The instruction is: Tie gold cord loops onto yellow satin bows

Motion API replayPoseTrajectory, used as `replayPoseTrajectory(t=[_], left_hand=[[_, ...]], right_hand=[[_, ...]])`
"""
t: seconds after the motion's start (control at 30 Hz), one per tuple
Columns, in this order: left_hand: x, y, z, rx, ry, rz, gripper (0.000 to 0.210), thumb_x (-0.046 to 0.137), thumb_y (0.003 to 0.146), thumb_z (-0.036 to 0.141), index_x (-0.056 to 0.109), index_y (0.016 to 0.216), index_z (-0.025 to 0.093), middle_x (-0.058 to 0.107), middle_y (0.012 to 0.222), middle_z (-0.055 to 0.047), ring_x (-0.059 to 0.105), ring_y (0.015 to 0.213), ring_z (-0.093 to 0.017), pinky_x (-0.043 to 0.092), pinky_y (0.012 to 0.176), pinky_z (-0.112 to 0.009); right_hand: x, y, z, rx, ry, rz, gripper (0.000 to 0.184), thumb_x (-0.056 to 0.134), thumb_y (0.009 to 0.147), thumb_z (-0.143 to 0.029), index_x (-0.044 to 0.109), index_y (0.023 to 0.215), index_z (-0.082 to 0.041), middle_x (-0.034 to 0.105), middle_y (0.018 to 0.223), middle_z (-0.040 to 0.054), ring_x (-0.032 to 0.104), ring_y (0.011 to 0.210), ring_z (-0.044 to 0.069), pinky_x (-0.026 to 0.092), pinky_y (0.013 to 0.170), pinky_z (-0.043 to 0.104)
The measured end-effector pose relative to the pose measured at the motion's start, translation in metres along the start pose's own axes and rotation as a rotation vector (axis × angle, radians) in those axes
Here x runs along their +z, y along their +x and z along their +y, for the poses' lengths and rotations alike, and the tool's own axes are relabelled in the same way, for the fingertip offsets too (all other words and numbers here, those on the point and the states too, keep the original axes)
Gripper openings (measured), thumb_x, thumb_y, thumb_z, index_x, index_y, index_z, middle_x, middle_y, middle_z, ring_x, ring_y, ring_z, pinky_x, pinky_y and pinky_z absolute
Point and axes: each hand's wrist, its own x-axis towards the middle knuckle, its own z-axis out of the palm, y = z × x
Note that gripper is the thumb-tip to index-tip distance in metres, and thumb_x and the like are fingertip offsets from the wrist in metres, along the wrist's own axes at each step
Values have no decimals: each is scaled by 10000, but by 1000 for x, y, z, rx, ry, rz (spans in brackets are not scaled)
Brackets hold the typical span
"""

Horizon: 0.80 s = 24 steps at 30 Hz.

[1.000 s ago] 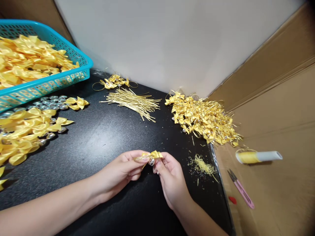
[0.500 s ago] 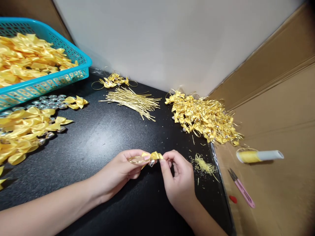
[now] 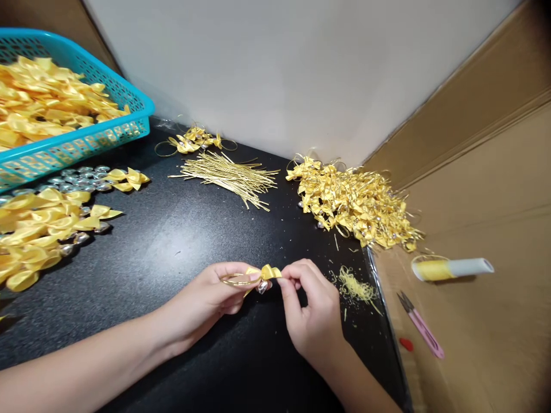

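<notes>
Between my hands is a yellow ribbon bow (image 3: 270, 271) with a silver heart-shaped bead (image 3: 262, 287) hanging at its middle and a loop of gold cord (image 3: 236, 280) on its left. My left hand (image 3: 219, 292) pinches the bow's left side and the cord between thumb and fingers. With thumb and index finger pressed together, my right hand (image 3: 310, 304) grips the bow's right end, perhaps a ribbon tail or cord end; the fingers partly hide it. Both hands are over the black tabletop (image 3: 198, 367).
A blue basket (image 3: 142, 112) of yellow bows stands at the left, with loose bows (image 3: 38, 229) and silver beads (image 3: 81, 179) before it. Gold cords (image 3: 228, 176) lie mid-table, finished bows (image 3: 353, 201) right. Beyond thread scraps (image 3: 356, 285) are pink snips (image 3: 424, 332) and a thread roll (image 3: 451, 268).
The view has shifted slightly, so the surroundings sit a little further left. Both hands keep their hold on the bow, with hardly any change in the fingers.
</notes>
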Motion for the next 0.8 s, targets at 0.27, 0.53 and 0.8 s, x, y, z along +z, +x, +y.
replayPoseTrajectory(t=[0.27, 0.53, 0.8], left_hand=[[-1, 0, -5, 27, 9, -48, 341, 827, 673, 471, 700, 671, 154, 400, 549, 57, 175, 540, -88, 143, 483, -224], [-1, -1, -2, 50, 61, -15, 328, 806, 682, 463, 711, 686, 149, 407, 535, 58, 183, 528, -85, 152, 471, -215], [-2, 0, 1, 153, 158, 279, 259, 810, 623, 406, 711, 626, 167, 509, 512, 54, 278, 480, -62, 209, 436, -172]], right_hand=[[9, -4, -2, 95, 136, 34, 165, 528, 879, -41, 574, 789, -171, 562, 699, -3, 522, 646, 110, 430, 606, 222], [15, -8, 3, 353, 250, 15, 117, 625, 875, -144, 649, 774, -197, 581, 802, 3, 543, 803, 147, 422, 722, 279], [17, -14, -7, 149, 60, 205, 93, 693, 812, -143, 719, 841, -227, 542, 850, 20, 543, 825, 170, 439, 728, 311]])
